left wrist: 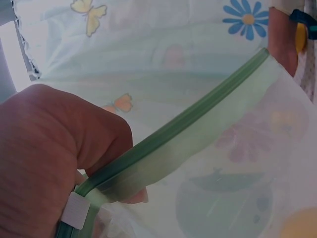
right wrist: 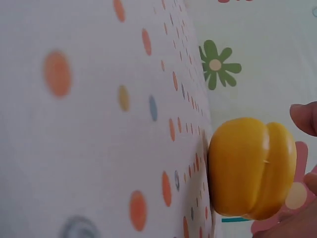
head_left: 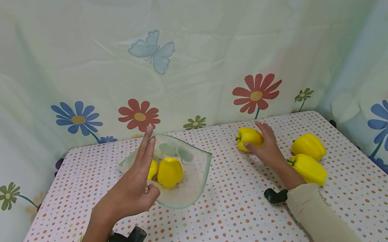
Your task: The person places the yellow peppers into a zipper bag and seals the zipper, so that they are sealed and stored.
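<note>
My left hand (head_left: 127, 194) grips the green-edged rim of a translucent zip bag (head_left: 196, 176), by its zip strip (left wrist: 173, 126) beside a white slider (left wrist: 76, 210). Inside the bag are yellow bell peppers (head_left: 170, 173), one of them partly hidden by the hand. My right hand (head_left: 268, 147) is beside another yellow bell pepper (head_left: 249, 137) on the table, its thumb and fingers spread around it. In the right wrist view a fingertip (right wrist: 304, 118) stands apart from that pepper (right wrist: 242, 166); whether the thumb touches it I cannot tell.
Two more yellow bell peppers, one farther back (head_left: 308, 147) and one nearer (head_left: 308, 170), lie right of my right forearm. A dotted cloth (head_left: 213, 237) covers the table. Curtains with flowers and butterflies (head_left: 187, 83) rise behind and at both sides.
</note>
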### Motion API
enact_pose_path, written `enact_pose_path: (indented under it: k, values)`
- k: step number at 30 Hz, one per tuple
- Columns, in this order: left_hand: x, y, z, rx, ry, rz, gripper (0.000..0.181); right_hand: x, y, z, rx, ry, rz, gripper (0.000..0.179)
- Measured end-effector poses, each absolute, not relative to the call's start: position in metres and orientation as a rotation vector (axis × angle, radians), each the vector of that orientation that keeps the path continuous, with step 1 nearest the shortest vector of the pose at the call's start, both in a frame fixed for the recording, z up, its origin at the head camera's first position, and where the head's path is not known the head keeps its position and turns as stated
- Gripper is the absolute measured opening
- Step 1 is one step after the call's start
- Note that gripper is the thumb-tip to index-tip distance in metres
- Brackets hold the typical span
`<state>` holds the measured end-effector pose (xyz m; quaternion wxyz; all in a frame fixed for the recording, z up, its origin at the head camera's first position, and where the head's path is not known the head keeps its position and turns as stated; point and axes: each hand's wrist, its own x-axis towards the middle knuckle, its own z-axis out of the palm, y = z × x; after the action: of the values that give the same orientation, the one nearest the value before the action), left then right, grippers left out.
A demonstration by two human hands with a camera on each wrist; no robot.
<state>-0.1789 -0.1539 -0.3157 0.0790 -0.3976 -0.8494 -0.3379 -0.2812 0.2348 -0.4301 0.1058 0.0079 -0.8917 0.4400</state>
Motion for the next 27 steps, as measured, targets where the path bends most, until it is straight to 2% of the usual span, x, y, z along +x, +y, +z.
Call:
enact_pose_path:
  k: [8,16,23,27]
  values:
    - [-0.1789,-0.1552,-0.3165,-1.173,-2.558,-1.015,0.106,-0.2867,0.2341,-0.4296,-0.19,-2.659,1.541,0.091]
    - [-0.1797,-0.1555,-0.3176,-1.184,-2.535,-0.963,0.107,-0.2885,0.2312,-0.4321,-0.245,-2.658,1.595,0.098]
    - [-0.1807,-0.1555,-0.3166,-1.194,-2.522,-0.947,0.106,-0.2888,0.2297,-0.434,-0.247,-2.709,1.478,0.078]
    - [-0.1807,-0.1556,-0.3167,-1.19,-2.527,-0.948,0.106,-0.29,0.2298,-0.4358,-0.172,-2.726,1.472,0.072]
